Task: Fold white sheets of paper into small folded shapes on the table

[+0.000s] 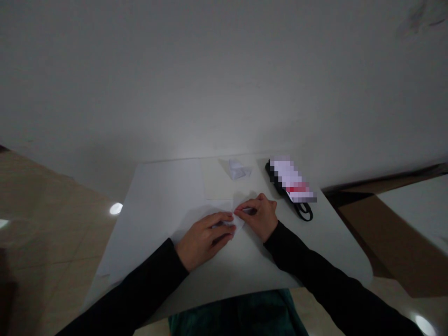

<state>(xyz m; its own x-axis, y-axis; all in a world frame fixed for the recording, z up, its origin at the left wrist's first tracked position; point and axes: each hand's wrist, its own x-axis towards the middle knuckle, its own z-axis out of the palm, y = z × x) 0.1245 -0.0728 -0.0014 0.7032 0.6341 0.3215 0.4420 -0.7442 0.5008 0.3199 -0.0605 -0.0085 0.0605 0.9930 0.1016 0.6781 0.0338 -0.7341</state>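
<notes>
Over the white table (276, 266), a small piece of white folded paper (239, 224) lies between my two hands, partly hidden by the fingers. My left hand (208, 237) holds its left side, fingers reaching over the paper and thumb at the near edge. From the right, my right hand (259, 215) pinches the paper's upper edge between thumb and forefinger, close to the left fingertips. Beyond the hands, another small folded paper piece (238, 170) stands partly raised on the table.
A phone (292, 179) with a blurred-out screen rests on a dark object with a black strap loop (306, 212) at the right. Large white sheets (157, 196) cover the table's left part. A wall (210, 84) borders the back; a cardboard box (388, 238) stands to the right.
</notes>
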